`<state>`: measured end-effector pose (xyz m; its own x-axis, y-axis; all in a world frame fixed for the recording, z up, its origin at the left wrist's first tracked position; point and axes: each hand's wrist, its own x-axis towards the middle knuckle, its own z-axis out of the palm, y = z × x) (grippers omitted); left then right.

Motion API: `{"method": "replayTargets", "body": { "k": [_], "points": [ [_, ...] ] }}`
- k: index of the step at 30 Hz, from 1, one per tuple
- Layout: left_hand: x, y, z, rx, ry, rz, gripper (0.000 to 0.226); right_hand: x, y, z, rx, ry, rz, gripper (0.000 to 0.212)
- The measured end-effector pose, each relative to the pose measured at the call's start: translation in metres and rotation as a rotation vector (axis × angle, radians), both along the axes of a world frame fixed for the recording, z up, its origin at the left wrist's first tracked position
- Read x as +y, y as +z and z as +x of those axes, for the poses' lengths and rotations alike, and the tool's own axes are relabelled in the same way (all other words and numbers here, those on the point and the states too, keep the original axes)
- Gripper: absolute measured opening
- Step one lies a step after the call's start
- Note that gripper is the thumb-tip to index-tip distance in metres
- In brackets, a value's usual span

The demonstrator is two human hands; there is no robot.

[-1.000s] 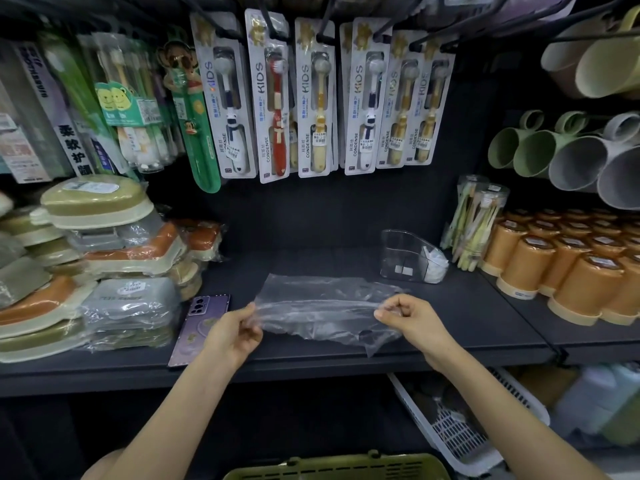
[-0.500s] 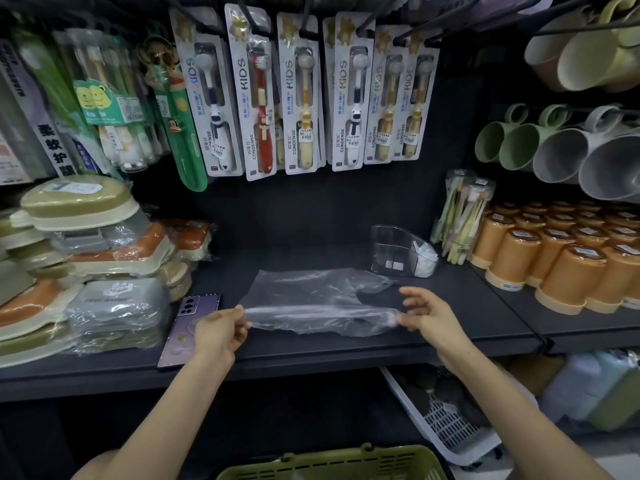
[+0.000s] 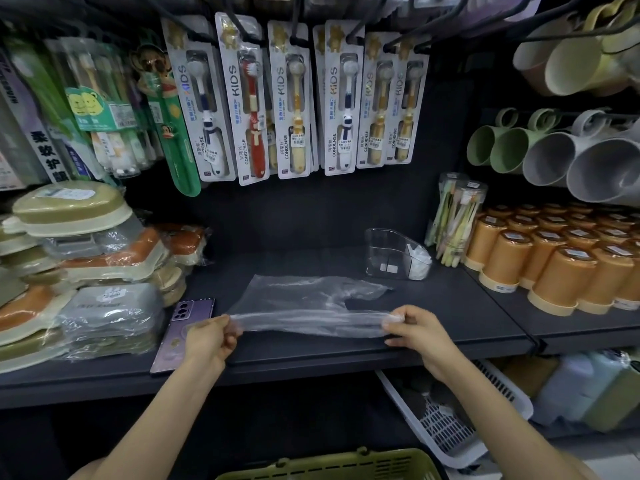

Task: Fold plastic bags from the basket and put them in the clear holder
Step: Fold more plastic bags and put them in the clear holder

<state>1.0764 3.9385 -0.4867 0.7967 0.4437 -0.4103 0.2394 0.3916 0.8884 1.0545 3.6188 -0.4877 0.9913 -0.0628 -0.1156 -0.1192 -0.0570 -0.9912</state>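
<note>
We hold a thin, crinkly plastic bag (image 3: pixel 311 306) flat on the dark shelf (image 3: pixel 467 306) at frame centre, left hand (image 3: pixel 207 341) and right hand (image 3: pixel 419 332) each pinching its near edge taut, likely to crease a fold. The rigid clear holder (image 3: pixel 388 254) waits right of centre, the green basket (image 3: pixel 332 465) below.

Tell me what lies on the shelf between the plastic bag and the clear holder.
Nothing: in the head view, bare dark shelf separates plastic bag from clear holder.
</note>
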Motion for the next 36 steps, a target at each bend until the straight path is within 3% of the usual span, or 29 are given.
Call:
{"method": "replayTargets", "body": {
  "k": [5, 13, 17, 20, 24, 29, 31, 33, 34, 36],
  "points": [
    [0.000, -0.006, 0.007, 0.027, -0.016, 0.123, 0.019, -0.020, 0.015, -0.004, 0.092, 0.124, 0.284, 0.016],
    [-0.020, -0.022, 0.004, 0.003, -0.056, 0.301, 0.012, -0.026, 0.020, 0.003, 0.225, -0.008, 0.330, 0.022],
    [-0.028, -0.019, -0.010, -0.090, -0.092, 0.485, 0.014, -0.013, 0.010, 0.009, 0.200, -0.187, 0.098, 0.019],
    [-0.024, -0.020, -0.024, -0.189, -0.221, 0.868, 0.022, -0.013, 0.000, 0.016, 0.101, -0.258, -0.066, 0.013],
    [-0.017, -0.022, -0.031, -0.139, -0.391, 1.374, 0.031, -0.020, -0.009, 0.025, 0.019, -0.203, -0.388, 0.013],
    [-0.008, -0.035, -0.028, -0.079, -0.537, 1.544, 0.032, -0.027, -0.014, 0.030, -0.023, -0.181, -0.834, 0.024],
    [-0.005, -0.034, -0.023, -0.150, -0.448, 1.612, 0.026, -0.023, -0.016, 0.027, -0.181, -0.298, -1.145, 0.029],
    [-0.009, -0.035, -0.019, -0.341, -0.336, 1.761, 0.019, -0.006, -0.017, 0.019, -0.503, -0.395, -1.329, 0.035],
    [-0.014, -0.036, -0.015, -0.440, -0.320, 1.808, 0.023, 0.008, -0.015, 0.014, -0.623, -0.337, -1.324, 0.039],
    [-0.028, -0.037, -0.009, -0.520, -0.513, 1.777, 0.052, 0.043, -0.020, 0.004, -0.774, -0.085, -1.287, 0.043]
  ]
}}
